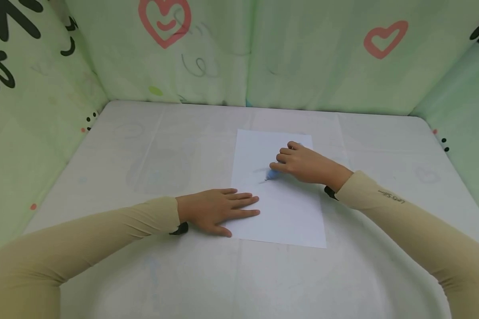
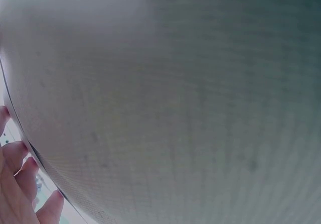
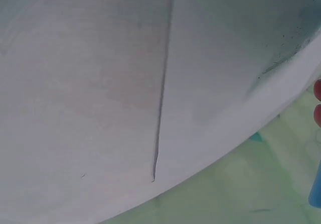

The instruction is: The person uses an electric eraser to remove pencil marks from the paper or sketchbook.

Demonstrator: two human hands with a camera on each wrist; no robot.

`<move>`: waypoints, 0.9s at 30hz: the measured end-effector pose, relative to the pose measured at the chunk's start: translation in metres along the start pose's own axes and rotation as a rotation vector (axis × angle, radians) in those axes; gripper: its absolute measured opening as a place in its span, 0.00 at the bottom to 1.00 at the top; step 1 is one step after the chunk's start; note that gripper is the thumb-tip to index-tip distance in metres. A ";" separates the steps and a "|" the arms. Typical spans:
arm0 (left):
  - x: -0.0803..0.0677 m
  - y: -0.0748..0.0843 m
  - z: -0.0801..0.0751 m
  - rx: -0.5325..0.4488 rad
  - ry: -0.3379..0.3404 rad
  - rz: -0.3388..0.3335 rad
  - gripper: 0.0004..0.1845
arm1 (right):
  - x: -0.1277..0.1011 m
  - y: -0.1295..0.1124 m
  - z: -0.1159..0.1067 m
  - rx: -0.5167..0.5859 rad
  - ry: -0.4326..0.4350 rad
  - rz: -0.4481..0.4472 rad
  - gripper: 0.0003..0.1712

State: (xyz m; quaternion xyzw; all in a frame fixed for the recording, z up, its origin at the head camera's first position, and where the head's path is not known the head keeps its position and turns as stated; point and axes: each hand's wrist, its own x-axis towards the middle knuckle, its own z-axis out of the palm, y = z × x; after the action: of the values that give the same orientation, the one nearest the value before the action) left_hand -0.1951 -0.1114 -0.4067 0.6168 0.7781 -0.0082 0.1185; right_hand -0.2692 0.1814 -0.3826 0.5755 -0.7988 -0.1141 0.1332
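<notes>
A sheet of white paper [image 1: 279, 221] lies on the white-covered table, with faint grey marks near its middle. My left hand [image 1: 223, 210] rests palm down over its lower left edge, fingers spread and straight. Above the paper's right half, my right hand [image 1: 303, 164] grips a blue pen-like tool [image 1: 272, 174], its narrow tip pointing down at the sheet near the marks. Most of the tool is hidden by the curled fingers. Its rounded blue end [image 3: 315, 189] shows at the right edge of the right wrist view, and fingers of the left hand [image 2: 20, 184] appear in the left wrist view.
The tabletop [image 1: 163, 146] bears a pale, creased cover. Green curtains [image 1: 303, 66] with hearts and black shapes stand around the back and both sides. Small dark specks [image 3: 281, 61] dot the paper in the right wrist view.
</notes>
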 end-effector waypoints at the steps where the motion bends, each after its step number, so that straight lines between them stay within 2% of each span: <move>1: 0.000 0.000 0.000 0.002 -0.001 0.000 0.38 | -0.001 0.000 0.000 -0.004 -0.003 0.000 0.18; 9: 0.000 0.002 -0.004 -0.010 -0.016 -0.008 0.39 | -0.010 0.001 -0.003 0.004 -0.006 -0.007 0.19; 15: 0.000 0.002 -0.003 0.002 -0.020 -0.010 0.39 | -0.001 -0.001 -0.003 -0.003 0.032 -0.014 0.18; 20: 0.001 0.001 -0.002 0.013 -0.022 -0.013 0.38 | 0.004 -0.002 -0.002 -0.022 0.010 -0.005 0.18; 27: 0.000 0.001 -0.001 0.015 -0.016 -0.011 0.38 | -0.004 0.000 -0.004 -0.011 -0.018 -0.015 0.18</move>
State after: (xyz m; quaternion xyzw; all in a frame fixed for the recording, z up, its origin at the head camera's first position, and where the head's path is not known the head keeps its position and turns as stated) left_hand -0.1949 -0.1107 -0.4053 0.6134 0.7803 -0.0196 0.1202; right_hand -0.2670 0.1852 -0.3795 0.5796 -0.7950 -0.1247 0.1282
